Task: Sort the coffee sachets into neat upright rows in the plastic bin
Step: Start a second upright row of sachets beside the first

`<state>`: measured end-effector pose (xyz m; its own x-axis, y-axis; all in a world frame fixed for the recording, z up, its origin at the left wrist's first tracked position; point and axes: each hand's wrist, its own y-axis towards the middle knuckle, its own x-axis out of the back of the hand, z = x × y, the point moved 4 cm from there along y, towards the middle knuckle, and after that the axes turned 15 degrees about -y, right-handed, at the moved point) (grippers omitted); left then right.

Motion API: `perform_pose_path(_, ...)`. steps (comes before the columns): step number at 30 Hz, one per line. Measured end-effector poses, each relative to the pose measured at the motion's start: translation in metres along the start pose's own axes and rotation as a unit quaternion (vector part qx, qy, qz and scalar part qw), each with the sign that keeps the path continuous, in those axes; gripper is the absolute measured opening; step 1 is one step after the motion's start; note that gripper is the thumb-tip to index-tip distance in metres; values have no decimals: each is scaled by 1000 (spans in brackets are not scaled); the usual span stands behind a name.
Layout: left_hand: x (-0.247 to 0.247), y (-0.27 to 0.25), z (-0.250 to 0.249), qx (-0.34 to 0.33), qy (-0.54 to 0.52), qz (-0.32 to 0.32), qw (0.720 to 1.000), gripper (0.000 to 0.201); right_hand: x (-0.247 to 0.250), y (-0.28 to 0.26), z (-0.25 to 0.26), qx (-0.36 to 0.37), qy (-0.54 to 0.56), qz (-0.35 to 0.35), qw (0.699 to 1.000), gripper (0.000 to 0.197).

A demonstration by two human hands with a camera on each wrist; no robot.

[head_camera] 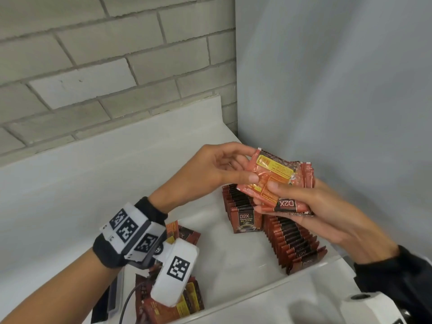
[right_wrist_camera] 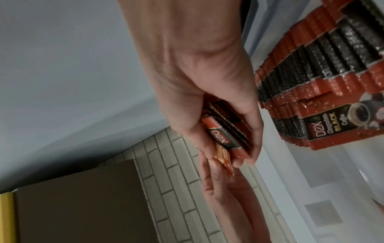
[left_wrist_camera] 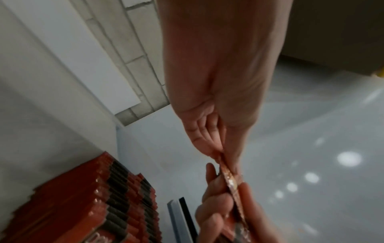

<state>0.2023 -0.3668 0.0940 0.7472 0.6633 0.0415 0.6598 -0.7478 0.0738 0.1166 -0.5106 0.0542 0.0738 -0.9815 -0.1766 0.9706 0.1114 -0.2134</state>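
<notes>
Red-and-black sachets already stand in two upright rows point(head_camera: 275, 232) at the bin's far right corner, so we judge approx. half done. Our right hand point(head_camera: 311, 206) grips a small stack of sachets point(head_camera: 280, 183) above those rows; our left hand point(head_camera: 219, 169) pinches the top one's edge btw thumb and fingers. Loose sachets point(head_camera: 184, 300) lie flat at the near left of the bin point(head_camera: 245, 298), w/ a few more under the left wrist. Left to do: square this stack, seat it, then clear the loose ones.
</notes>
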Motion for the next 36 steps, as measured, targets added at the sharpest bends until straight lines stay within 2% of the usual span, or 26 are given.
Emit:
perform_pose_path(2,1,-2,-4,-25,-17,-17,999,28,2,1,-2,3,15,1,1000,40)
perform_pose_path(5,2,-6,-12,-105,-16,-28,994,26,1,1,-6,4,72,35,997,71)
perform_pose_path(7,2,-9,-15,-151,5,-20,988,27,0,4,-7,-9,122,46,991,83)
perform_pose_path(9,3,-12,-16,-176,34,-6,984,25,0,11,-6,-43,114,17,992,75)
perform_pose_path(10,3,-13,-15,-184,55,5,981,24,1,15,-4,-60,74,-2,995,64)
perform_pose_path(12,1,-16,-12,-194,102,33,975,22,4,16,-5,-65,88,-1,994,40)
perform_pose_path(13,0,-16,-9,-193,122,43,973,22,6,13,-5,-37,112,10,993,36)
perform_pose_path(16,0,-17,-4,-176,145,53,972,23,6,-2,-8,-30,99,35,994,64)
perform_pose_path(19,4,-16,-6,-152,140,46,977,40,10,4,-10,-45,47,35,997,82)
perform_pose_path(21,4,-14,-10,-88,102,50,990,28,10,4,-9,-46,17,27,998,77)
perform_pose_path(22,1,-13,-11,-49,85,53,994,18,10,3,-8,-38,2,31,999,66)
perform_pose_path(24,-3,-11,-13,7,83,70,994,19,6,1,-4,-28,-24,30,999,42)
perform_pose_path(26,-5,-10,-15,8,109,89,990,20,7,0,-5,-26,-43,21,999,39)
perform_pose_path(29,2,-9,-13,-4,150,107,983,24,12,-1,-5,0,-21,-6,1000,50)
perform_pose_path(33,2,-12,4,-21,250,169,953,24,33,2,-9,62,112,-112,985,83)
perform_pose_path(36,-9,-14,27,-28,334,238,911,29,37,1,-12,84,166,-136,973,77)
